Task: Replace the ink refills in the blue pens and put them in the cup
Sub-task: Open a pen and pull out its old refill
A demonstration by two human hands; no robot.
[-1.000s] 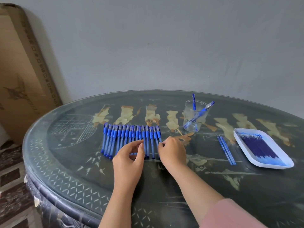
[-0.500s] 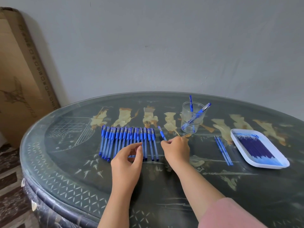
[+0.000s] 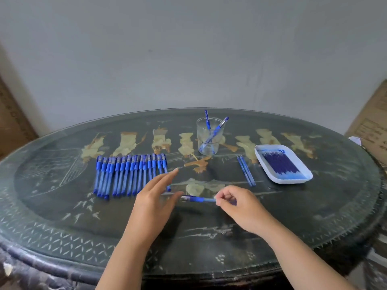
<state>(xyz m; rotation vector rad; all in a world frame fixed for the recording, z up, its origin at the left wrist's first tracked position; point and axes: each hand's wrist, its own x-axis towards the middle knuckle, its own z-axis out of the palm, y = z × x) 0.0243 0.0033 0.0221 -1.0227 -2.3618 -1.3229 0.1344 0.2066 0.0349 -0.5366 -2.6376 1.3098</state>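
My right hand [image 3: 240, 206] pinches a blue pen [image 3: 199, 199] and holds it level just above the table, its tip pointing left. My left hand [image 3: 155, 199] hovers with straight fingers at the pen's tip end, its thumb close to the tip; whether it touches the pen I cannot tell. A row of several blue pens [image 3: 129, 174] lies on the table to the left. Behind stands a clear glass cup [image 3: 209, 137] holding two blue pens. A white tray [image 3: 272, 176] of blue refills sits at the right, with two loose refills [image 3: 246, 172] beside it.
All of it sits on a dark oval glass-topped table [image 3: 62, 216] with gold figures, standing against a grey wall. Cardboard boxes lean at the far left [image 3: 12, 122] and far right [image 3: 372, 126].
My right hand has lifted one pen from the right end of the row and drawn it toward me, turned level. My left hand has left the row and moved to the pen's tip.
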